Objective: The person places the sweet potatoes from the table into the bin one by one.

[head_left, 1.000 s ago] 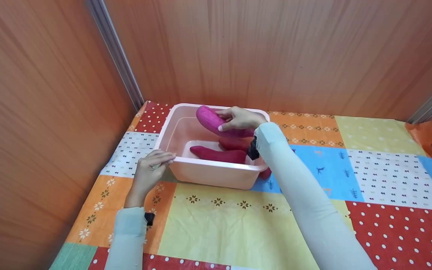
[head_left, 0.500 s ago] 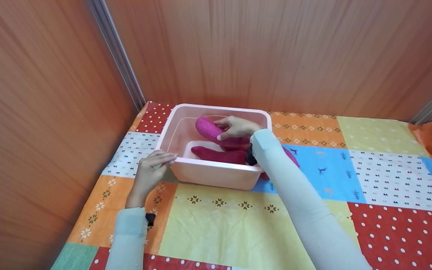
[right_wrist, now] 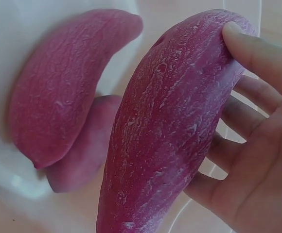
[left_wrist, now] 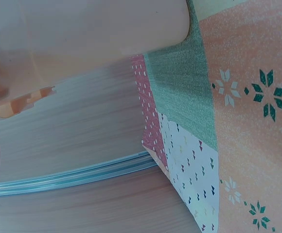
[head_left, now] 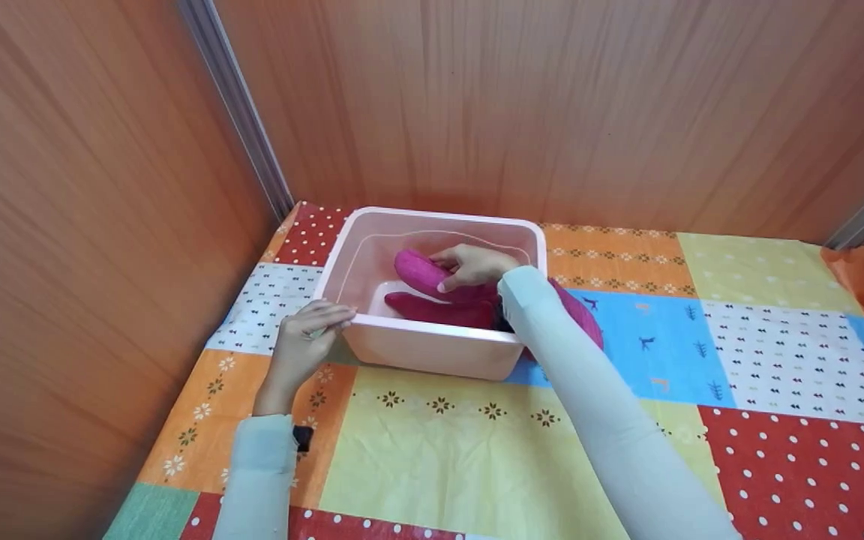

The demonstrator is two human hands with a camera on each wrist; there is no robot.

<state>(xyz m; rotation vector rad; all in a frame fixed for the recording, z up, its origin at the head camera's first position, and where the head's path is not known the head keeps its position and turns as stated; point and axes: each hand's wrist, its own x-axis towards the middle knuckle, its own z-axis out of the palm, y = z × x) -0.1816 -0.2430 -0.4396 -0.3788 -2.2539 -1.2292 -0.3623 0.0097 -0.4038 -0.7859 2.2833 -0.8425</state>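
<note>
The sweet potato (head_left: 417, 271) you hold lies with its long axis roughly across the tub (head_left: 432, 351), its rounded end pointing to the tub's left edge and slightly toward the far edge. The other end runs under your right hand (head_left: 477, 266), whose thumb and fingers grasp the sweet potato inside the tub. Its skin is purple-pink, wrinkled and paler along the ridges, the body plump and tapering. You cannot tell whether it touches the ones below.

Near the tub's near edge a curved, dark red sweet potato (head_left: 439, 310) rests, with a smoother piece (right_wrist: 82, 150) partly under it. Your left hand (head_left: 303, 330) grips the rim at the near-left corner. Beyond the right edge, your right sleeve (head_left: 597, 382) hides part of another purple piece (head_left: 582, 315) on the patchwork cloth (head_left: 417, 450).
</note>
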